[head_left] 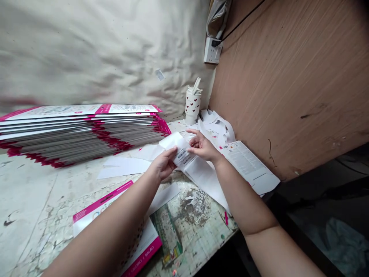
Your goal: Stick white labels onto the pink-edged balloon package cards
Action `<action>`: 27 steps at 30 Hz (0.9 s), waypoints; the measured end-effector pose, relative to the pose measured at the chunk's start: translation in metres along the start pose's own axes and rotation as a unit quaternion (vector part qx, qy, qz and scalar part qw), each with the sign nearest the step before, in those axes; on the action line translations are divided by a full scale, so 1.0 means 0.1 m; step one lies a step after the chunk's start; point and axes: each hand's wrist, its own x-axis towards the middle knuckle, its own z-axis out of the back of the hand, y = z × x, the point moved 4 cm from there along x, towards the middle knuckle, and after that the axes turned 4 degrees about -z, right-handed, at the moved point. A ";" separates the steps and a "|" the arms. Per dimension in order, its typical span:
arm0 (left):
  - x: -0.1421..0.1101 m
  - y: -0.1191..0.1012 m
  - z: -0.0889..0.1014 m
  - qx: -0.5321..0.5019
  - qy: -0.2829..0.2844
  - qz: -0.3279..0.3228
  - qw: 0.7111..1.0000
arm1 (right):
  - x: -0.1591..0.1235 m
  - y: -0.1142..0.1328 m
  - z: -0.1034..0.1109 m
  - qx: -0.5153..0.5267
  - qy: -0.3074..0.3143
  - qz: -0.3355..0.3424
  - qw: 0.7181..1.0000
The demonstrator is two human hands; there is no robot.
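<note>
A white strip of barcode labels (182,153) is held above the worktable, its long tail (206,177) trailing down to the right. My left hand (165,164) grips the strip's left edge, thumb on top. On the other side, my right hand (201,147) is closed with its thumb and fingertips at the strip's right edge, the index finger raised. Whether a label is lifting there is too small to tell. Beneath my left forearm lies a white and pink flat package (144,246), partly hidden by the arm.
A tall stack of pink-edged packages (72,132) stands at the back left. A white tumbler with hearts (193,104) is in the back corner, beside curled paper strips (216,125). A printed card (249,165) lies at right. A power socket (212,50) hangs above.
</note>
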 end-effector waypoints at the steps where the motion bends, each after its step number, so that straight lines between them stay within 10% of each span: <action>1: 0.00 -0.01 -0.01 -0.007 0.002 0.000 1.000 | -0.01 0.00 0.01 -0.023 -0.001 0.008 1.000; 7: 0.06 -0.04 -0.07 -0.011 -0.020 -0.007 1.000 | -0.08 0.05 0.02 -0.200 -0.046 0.084 0.975; 14: 0.17 0.02 -0.01 0.032 -0.078 0.002 0.996 | -0.18 0.17 -0.03 -0.415 -0.094 0.188 0.885; 22: 0.34 -0.14 0.07 0.163 -0.092 0.038 0.982 | -0.28 0.49 0.03 -0.129 0.053 0.118 0.983; 27: -0.31 -0.65 0.67 0.325 -0.106 0.018 0.940 | -0.40 0.63 -0.19 -0.030 0.021 0.042 0.998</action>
